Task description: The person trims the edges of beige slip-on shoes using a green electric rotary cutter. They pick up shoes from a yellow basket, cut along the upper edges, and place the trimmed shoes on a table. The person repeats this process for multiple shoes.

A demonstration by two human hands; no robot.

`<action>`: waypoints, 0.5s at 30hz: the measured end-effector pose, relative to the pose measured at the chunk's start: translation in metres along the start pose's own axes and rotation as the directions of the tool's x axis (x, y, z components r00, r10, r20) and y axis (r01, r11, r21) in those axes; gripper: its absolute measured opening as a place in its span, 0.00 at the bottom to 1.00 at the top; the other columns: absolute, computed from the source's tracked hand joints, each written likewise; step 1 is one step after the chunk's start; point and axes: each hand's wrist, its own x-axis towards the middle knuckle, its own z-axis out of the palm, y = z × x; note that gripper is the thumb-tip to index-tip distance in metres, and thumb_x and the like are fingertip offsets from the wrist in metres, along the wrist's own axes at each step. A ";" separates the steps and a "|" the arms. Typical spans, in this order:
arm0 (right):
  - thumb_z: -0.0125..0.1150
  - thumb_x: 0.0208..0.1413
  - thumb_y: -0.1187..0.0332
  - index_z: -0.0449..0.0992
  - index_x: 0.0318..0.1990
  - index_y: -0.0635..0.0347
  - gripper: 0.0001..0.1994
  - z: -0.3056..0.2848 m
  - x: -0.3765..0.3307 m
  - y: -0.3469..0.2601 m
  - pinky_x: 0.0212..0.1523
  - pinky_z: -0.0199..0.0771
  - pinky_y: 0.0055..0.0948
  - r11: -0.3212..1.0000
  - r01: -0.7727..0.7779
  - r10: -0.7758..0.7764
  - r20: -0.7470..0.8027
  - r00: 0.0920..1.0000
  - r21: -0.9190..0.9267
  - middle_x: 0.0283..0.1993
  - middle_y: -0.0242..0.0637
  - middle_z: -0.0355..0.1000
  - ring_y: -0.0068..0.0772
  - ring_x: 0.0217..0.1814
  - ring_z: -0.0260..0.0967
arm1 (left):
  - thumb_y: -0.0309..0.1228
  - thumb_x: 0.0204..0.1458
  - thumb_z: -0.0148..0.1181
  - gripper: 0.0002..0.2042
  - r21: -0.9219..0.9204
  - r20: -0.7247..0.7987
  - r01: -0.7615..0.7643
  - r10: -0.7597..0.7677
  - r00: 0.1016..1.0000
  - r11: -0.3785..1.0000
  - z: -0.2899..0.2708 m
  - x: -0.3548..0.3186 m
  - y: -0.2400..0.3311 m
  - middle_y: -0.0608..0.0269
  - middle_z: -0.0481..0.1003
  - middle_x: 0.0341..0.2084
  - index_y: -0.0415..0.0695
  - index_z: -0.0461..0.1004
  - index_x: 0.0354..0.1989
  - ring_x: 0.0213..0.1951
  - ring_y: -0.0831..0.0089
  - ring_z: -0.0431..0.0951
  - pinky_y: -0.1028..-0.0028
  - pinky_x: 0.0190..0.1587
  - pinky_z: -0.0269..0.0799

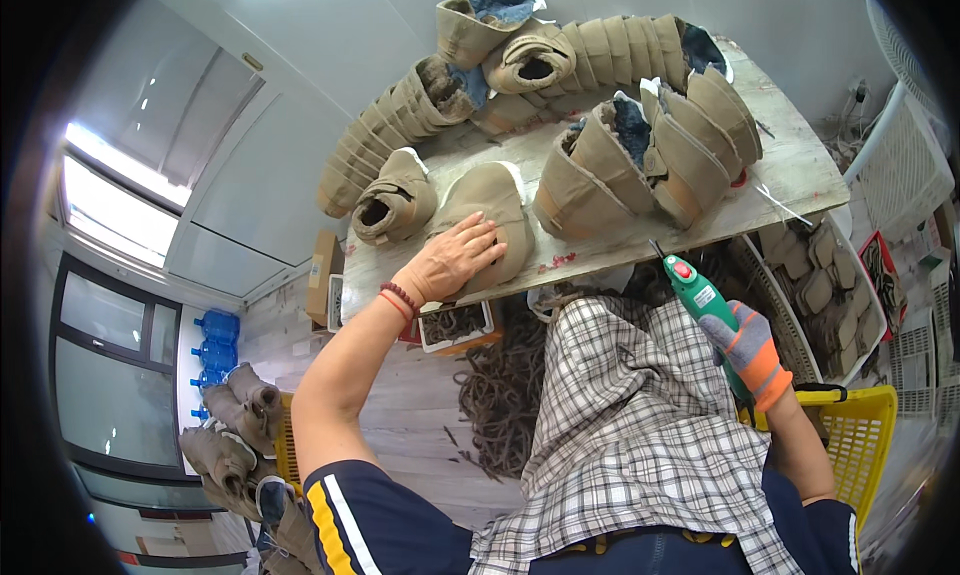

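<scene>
Left hand [456, 261] spreads flat on a tan shoe upper [490, 190]; gloved right hand [748, 347] grips a green tool [692, 287] toward three o'clock.

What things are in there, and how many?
Table: one, pale, ahead.
Shoe-like pieces: many, tan, on the table and lower left.
Power tool: one, green, by the table's near edge.
Strips: too many to count, brown, beneath the table.
Baskets: two, yellow, lower left and right.
Water jugs: several, blue, far left.
Cardboard box: one, brown, left of the table.
Fan: one, white, upper right.
Apron: one, checked, lower middle.
Left hand: one, bare, on a tan piece.
Right hand: one, grey-and-orange gloved, holding the tool.
</scene>
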 end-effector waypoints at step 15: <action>0.66 0.51 0.60 0.73 0.35 0.64 0.16 -0.005 0.000 0.018 0.18 0.59 0.20 0.999 -0.029 0.029 -0.001 1.000 0.015 0.19 0.26 0.65 0.14 0.18 0.58 | 0.16 0.42 0.54 0.18 -0.450 -0.423 0.576 -0.731 0.536 0.683 -0.025 -0.026 0.064 0.53 0.69 0.46 0.41 0.72 0.45 0.51 0.56 0.67 0.60 0.56 0.60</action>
